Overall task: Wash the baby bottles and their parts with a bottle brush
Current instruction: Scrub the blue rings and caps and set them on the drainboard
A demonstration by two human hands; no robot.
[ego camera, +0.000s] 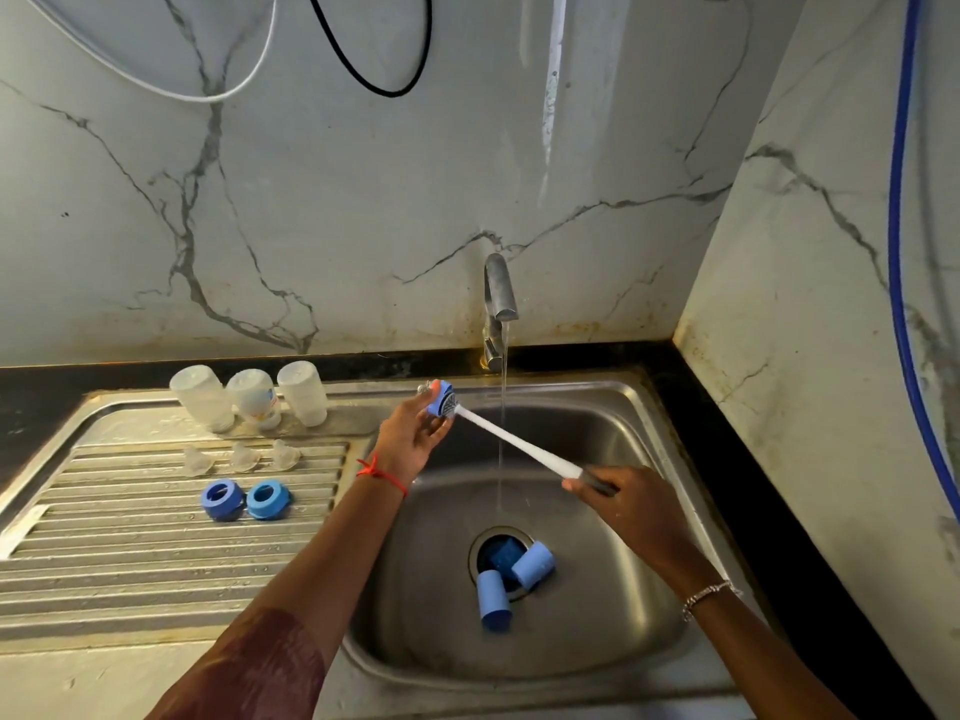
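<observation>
While the tap (pixel 500 288) runs, the left hand (pixel 410 439) pinches a blue screw ring (pixel 440 402) above the back-left corner of the sink (pixel 597 407). The right hand (pixel 623 501) is curled round the handle of the bottle brush (pixel 514 440), bristles pushed into the ring. I'd twist the brush round inside the thread, nearer the stream, so it rinses as it scrubs. Two blue caps (pixel 493 597) wait by the drain.

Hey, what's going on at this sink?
A person is scrubbing a blue bottle ring: the left hand holds the ring, the right hand works the bottle brush into it while the tap runs. Three clear bottles, three teats and two more blue rings sit on the drainboard; two blue caps lie by the sink drain.
</observation>
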